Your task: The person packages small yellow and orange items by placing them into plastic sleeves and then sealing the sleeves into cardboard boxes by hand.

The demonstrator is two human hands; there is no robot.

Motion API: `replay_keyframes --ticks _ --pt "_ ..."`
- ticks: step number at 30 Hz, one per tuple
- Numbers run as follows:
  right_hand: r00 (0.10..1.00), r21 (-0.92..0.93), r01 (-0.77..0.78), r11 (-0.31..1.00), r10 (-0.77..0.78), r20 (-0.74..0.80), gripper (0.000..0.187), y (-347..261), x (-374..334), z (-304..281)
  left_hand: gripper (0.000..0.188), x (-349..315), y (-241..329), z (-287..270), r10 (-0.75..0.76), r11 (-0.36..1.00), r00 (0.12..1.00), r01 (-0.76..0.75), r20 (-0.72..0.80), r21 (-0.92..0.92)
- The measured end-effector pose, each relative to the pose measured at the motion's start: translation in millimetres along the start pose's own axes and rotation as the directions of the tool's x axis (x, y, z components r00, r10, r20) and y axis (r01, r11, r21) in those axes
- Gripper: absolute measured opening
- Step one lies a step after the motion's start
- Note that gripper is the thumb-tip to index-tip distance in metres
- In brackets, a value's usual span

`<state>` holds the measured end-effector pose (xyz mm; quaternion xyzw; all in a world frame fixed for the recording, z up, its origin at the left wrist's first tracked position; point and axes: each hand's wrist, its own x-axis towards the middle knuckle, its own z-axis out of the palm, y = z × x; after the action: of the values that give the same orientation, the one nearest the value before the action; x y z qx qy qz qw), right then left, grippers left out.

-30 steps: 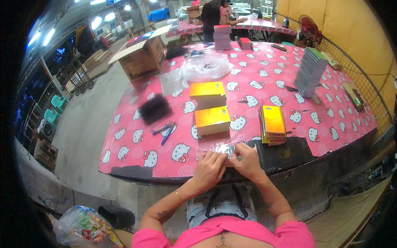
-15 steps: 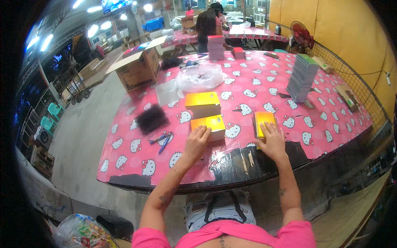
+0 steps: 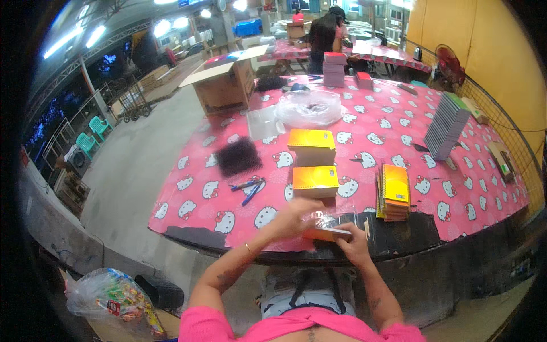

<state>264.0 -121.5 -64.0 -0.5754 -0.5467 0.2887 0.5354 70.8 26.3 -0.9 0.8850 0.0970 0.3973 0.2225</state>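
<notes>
At the near table edge (image 3: 399, 237), a thin orange notebook (image 3: 326, 234) is grasped by the right hand (image 3: 355, 246).
It is best held level, pages kept together; its upper face is hardly seen. Whether anything is gripped by the blurred left hand (image 3: 297, 216) beside it cannot be told. Beyond the front yellow stack (image 3: 315, 180), the rear stack (image 3: 311, 139) is partly hidden.

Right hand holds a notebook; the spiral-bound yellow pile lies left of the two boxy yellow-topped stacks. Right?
Not quite: the pile lies right of the two boxy stacks, per the head view. The right hand does hold a notebook.
</notes>
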Motion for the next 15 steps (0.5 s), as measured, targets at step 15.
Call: replay_keyframes --ticks 15 --pt "0.995 0.273 -0.100 0.957 0.095 0.029 0.028 -9.9 13.7 28.4 0.027 -32.8 -145.8 -112.7 -0.224 0.453 0.929 0.366 -0.293 0.813"
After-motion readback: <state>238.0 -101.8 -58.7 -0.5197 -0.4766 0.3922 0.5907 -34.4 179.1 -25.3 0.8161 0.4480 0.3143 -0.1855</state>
